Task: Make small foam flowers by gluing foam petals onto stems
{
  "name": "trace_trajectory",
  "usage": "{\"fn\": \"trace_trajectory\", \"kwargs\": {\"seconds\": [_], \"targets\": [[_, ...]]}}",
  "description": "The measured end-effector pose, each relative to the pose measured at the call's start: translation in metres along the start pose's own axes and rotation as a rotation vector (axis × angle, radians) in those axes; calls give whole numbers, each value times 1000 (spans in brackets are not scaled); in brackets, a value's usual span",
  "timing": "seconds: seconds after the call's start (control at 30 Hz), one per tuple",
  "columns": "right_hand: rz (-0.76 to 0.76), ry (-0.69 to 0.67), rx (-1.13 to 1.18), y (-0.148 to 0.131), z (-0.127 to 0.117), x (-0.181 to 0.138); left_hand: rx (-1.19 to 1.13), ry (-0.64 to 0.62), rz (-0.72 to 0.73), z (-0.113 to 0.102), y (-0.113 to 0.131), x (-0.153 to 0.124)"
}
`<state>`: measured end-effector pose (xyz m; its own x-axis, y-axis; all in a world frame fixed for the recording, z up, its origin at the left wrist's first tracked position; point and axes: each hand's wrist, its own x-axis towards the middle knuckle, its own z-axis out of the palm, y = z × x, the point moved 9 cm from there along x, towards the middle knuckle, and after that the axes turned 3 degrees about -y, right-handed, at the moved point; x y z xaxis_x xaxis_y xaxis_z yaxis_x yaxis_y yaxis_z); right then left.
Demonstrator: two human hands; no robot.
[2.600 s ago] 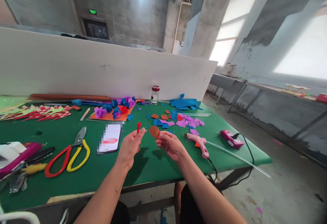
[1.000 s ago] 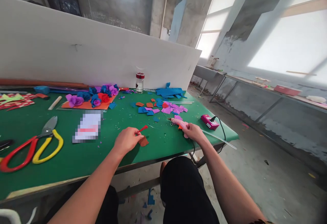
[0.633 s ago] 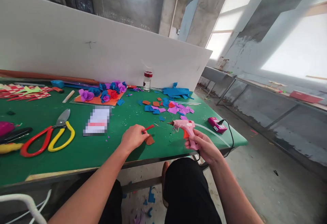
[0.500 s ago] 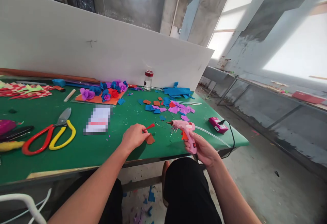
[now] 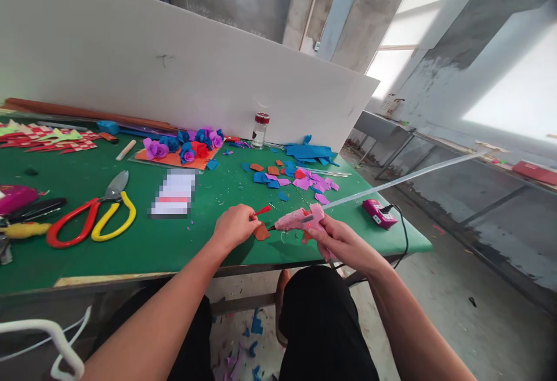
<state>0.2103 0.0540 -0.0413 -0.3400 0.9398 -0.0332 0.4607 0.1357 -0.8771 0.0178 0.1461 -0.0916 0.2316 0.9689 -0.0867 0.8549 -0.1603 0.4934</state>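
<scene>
My left hand [image 5: 236, 225] is closed in a pinch over the green table. Between its fingers are a small rolled red paper piece [image 5: 263, 210] and an orange-brown paper petal [image 5: 261, 232]. In my right hand [image 5: 342, 239] is a pink hot glue gun [image 5: 300, 218], its fingers wrapped round the handle. The gun's nozzle points left and is very close to the brown petal; whether they touch I cannot tell. A long clear glue stick [image 5: 404, 179] sticks out of the gun's back, slanting up to the right. Thin glue strings hang under the nozzle.
Purple, blue and brown paper petals [image 5: 315, 181] lie beyond the gun. Paper roses [image 5: 187, 148] rest on an orange sheet, near a glass jar [image 5: 260, 131]. Red-and-yellow-handled scissors [image 5: 98, 213] lie at left. A magenta power socket [image 5: 379, 214] with a black cord sits at the right edge.
My right hand has brought the glue gun left and tilted it, its nozzle now by the brown petal and its glue stick rising. The left hand keeps its pinch. The view has shifted slightly.
</scene>
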Motion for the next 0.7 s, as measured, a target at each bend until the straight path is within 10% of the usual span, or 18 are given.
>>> {"fn": "trace_trajectory", "kwargs": {"seconds": [0.7], "targets": [[-52, 96, -117, 0, -5, 3, -132, -79, 71, 0, -6, 7]]}}
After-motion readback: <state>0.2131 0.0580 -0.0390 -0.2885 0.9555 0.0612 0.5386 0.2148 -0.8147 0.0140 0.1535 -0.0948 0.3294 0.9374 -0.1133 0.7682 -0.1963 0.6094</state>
